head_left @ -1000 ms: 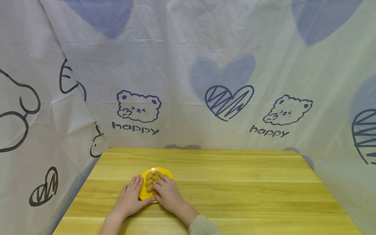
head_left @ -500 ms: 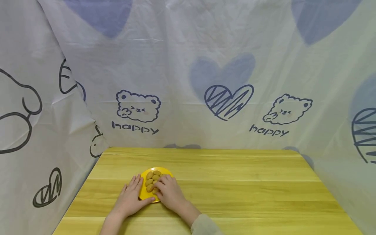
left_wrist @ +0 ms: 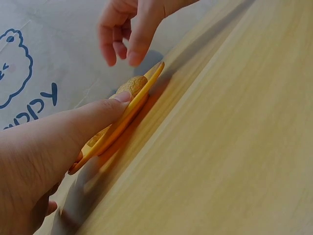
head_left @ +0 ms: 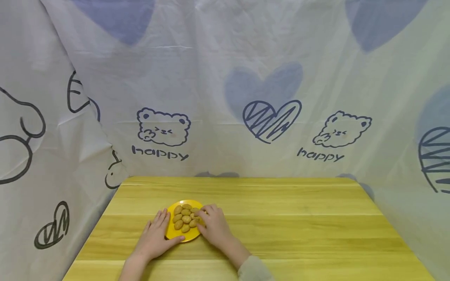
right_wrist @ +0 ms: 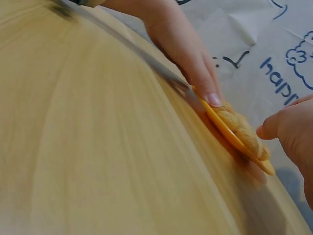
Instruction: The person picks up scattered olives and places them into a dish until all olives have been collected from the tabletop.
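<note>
A round yellow plate rests on the table, bearing several tan, wrinkled nuts that look like walnuts. My left hand steadies it from the left, its fingers straight along the edge and its thumb on the near rim. In the left wrist view, a wrinkled nut shows just beyond that thumb. My right hand hovers over the plate's right side, fingers loosely bent and partly covering the nuts there. Seen from the left wrist, the right hand is above the plate with nothing visible between its fingertips.
The light wood table stretches far to the right of the plate. Behind it and along the sides hang pale sheets printed with hearts, bears and the word "happy".
My right hand has shifted right and away from the middle of the nuts, uncovering more of them. The left hand and the plate stay put.
</note>
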`<state>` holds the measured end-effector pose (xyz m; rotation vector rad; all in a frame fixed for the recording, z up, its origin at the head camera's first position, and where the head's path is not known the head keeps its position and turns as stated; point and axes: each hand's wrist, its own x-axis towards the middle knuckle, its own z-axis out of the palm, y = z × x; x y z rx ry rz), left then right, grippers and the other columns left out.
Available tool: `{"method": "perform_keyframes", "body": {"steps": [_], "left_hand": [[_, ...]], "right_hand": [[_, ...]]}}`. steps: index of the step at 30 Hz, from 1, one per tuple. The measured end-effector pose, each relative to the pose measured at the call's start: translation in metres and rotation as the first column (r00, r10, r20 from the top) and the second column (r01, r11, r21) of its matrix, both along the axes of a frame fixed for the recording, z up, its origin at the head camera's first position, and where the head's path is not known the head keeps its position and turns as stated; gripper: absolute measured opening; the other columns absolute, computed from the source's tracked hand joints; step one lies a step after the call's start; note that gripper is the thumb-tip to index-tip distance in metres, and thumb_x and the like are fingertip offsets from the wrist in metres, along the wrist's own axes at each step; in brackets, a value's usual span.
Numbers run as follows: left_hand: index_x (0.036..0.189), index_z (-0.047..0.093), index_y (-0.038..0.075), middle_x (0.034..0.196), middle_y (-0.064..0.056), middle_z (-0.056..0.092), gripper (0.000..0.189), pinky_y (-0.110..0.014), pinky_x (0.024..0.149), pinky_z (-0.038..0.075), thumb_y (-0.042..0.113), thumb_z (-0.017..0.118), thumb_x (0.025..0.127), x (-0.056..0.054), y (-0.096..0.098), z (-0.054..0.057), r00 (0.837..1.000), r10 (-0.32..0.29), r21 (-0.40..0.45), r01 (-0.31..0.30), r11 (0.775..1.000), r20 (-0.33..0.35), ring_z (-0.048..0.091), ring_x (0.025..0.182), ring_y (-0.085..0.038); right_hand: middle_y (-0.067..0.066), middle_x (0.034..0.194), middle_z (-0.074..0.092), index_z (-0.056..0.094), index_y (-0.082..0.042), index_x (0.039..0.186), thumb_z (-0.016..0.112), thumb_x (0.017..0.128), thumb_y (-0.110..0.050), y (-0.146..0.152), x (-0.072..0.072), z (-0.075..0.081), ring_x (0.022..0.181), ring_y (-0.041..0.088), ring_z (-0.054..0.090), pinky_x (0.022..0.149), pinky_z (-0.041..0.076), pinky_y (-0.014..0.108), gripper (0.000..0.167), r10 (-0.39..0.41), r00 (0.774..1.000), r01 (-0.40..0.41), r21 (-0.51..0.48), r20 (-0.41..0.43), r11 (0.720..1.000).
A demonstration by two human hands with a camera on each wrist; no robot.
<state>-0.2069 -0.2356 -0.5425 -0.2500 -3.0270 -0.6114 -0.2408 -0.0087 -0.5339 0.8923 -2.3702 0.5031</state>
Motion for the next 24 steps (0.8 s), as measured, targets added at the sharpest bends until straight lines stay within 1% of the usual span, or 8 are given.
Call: {"method": "perform_keyframes", "body": {"steps": [5,9,15,16,21,24], "left_hand": [[0.151,0.028,-0.003,0.162,-0.02,0.019,0.11,-0.067,0.117,0.014,0.078,0.052,0.08,0.0,0.0,0.001,1.0,0.002,0.001,-0.002,1.0,0.011,0.016,0.15,-0.04],[0.151,0.028,-0.003,0.162,-0.02,0.018,0.111,-0.066,0.118,0.013,0.078,0.052,0.08,0.0,0.0,0.001,1.0,0.002,0.003,-0.002,1.0,0.018,0.015,0.15,-0.04],[0.151,0.028,-0.003,0.162,-0.02,0.017,0.11,-0.066,0.118,0.012,0.078,0.052,0.08,-0.001,-0.001,0.002,1.0,-0.002,-0.006,0.002,1.0,0.015,0.014,0.15,-0.04],[0.151,0.028,-0.003,0.162,-0.02,0.017,0.11,-0.066,0.118,0.013,0.078,0.052,0.08,-0.001,-0.001,0.003,1.0,-0.003,-0.009,0.003,1.0,0.013,0.014,0.15,-0.04],[0.151,0.028,-0.003,0.162,-0.02,0.018,0.11,-0.066,0.118,0.013,0.078,0.052,0.08,-0.001,0.0,0.005,1.0,-0.008,-0.022,0.008,1.0,-0.003,0.015,0.15,-0.04],[0.151,0.029,-0.003,0.162,-0.019,0.018,0.11,-0.066,0.118,0.014,0.078,0.053,0.08,0.0,0.001,0.008,1.0,-0.008,-0.023,0.007,1.0,-0.024,0.016,0.15,-0.04]], "right_hand": [[-0.003,0.104,0.065,0.07,-0.02,0.104,0.081,0.078,-0.023,0.013,-0.003,0.002,0.099,0.015,0.056,0.077,0.046,0.028,0.028,-0.047,0.999,0.046,-0.021,-0.009,0.999],[-0.002,0.103,0.063,0.07,-0.019,0.102,0.083,0.076,-0.02,0.025,-0.006,0.005,0.099,0.017,0.056,0.08,0.048,0.032,0.03,-0.061,0.998,0.06,-0.068,-0.017,0.996],[0.001,0.103,0.063,0.069,-0.016,0.103,0.082,0.077,-0.017,0.048,-0.01,0.008,0.098,0.02,0.056,0.081,0.048,0.036,0.029,-0.081,0.997,0.079,-0.129,-0.015,0.989],[0.001,0.103,0.063,0.069,-0.016,0.103,0.082,0.077,-0.017,0.052,-0.011,0.009,0.099,0.021,0.056,0.081,0.048,0.037,0.029,-0.085,0.996,0.084,-0.137,-0.008,0.987],[0.003,0.102,0.062,0.07,-0.013,0.102,0.083,0.076,-0.017,0.072,-0.013,0.014,0.1,0.023,0.056,0.082,0.048,0.04,0.029,-0.116,0.993,0.109,-0.165,-0.029,0.98],[0.005,0.102,0.063,0.07,-0.012,0.102,0.083,0.076,-0.017,0.084,-0.014,0.017,0.1,0.025,0.056,0.083,0.048,0.043,0.029,-0.14,0.99,0.132,-0.174,-0.032,0.976]]}}
